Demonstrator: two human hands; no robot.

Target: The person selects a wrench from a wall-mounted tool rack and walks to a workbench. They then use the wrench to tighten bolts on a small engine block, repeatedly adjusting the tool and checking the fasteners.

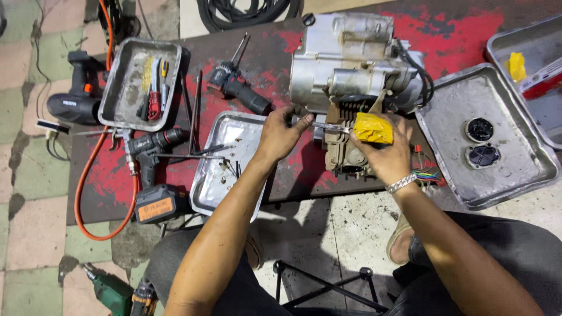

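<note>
While the left hand [280, 136] is pinching a thin metal tool [328, 126] | right hand [383, 153] is clamping a yellow rag [373, 128] against the engine [351, 76] | better going slow, steady.

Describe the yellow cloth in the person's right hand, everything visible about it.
The yellow cloth is a crumpled, folded rag, soft-looking fabric, bright yellow with darker creases. The right hand grips it from below, pressing it against the top of the brown, finned engine part. The tip of a slim metal tool, held by the left hand, meets its left edge.
</note>
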